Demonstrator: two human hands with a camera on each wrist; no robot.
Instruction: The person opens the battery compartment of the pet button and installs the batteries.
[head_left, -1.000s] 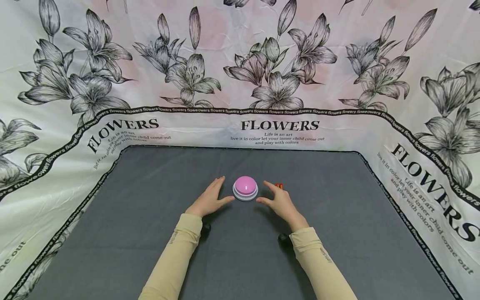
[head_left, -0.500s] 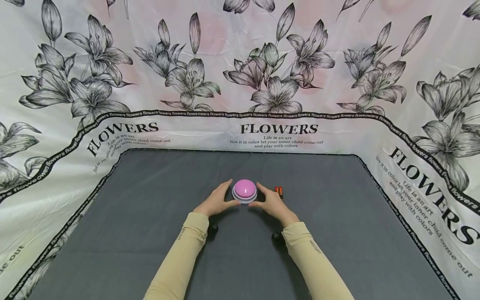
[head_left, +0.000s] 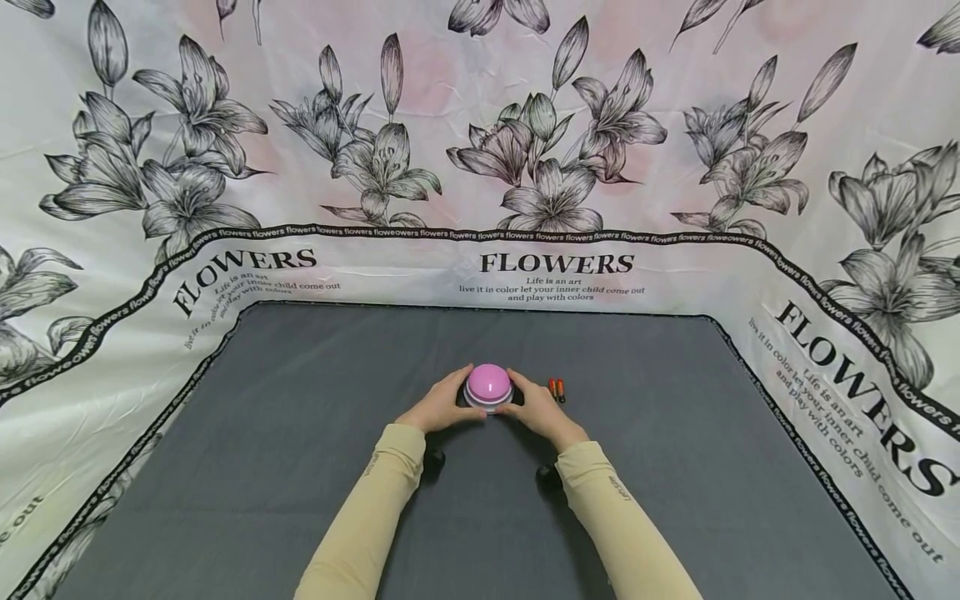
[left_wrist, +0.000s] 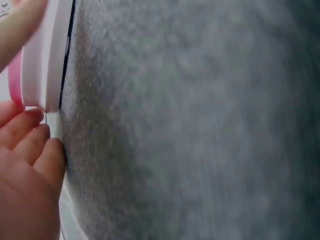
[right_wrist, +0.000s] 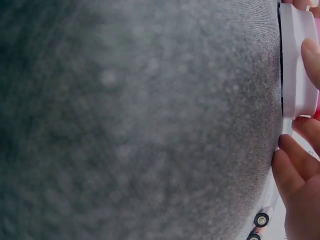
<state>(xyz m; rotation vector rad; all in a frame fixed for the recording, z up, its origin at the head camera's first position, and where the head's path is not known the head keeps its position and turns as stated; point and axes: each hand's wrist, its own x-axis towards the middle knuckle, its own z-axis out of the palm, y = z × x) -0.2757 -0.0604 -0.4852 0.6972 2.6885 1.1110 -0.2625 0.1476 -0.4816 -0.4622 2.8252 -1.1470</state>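
A round push button (head_left: 488,383) with a pink dome and a white base sits on the grey cloth, in the middle of the head view. My left hand (head_left: 441,406) holds it from the left, thumb at the near edge and fingers at the far left side. From the right, my right hand (head_left: 542,412) grips it in mirror fashion. The left wrist view shows fingertips (left_wrist: 34,114) right at the rim of the white base. In the right wrist view the thumb (right_wrist: 311,57) lies across the base, which stands close on the cloth.
Two small red-and-black batteries (head_left: 557,390) lie just right of my right hand. The grey cloth (head_left: 262,467) spreads around, bordered by a white fabric (head_left: 420,279) with flower prints that rises behind. Dark wrist cameras (head_left: 547,477) hang under the sleeves.
Both hands have moved inward from either side of the push button and now hold it. The batteries, partly covered by the right hand before, now show fully.
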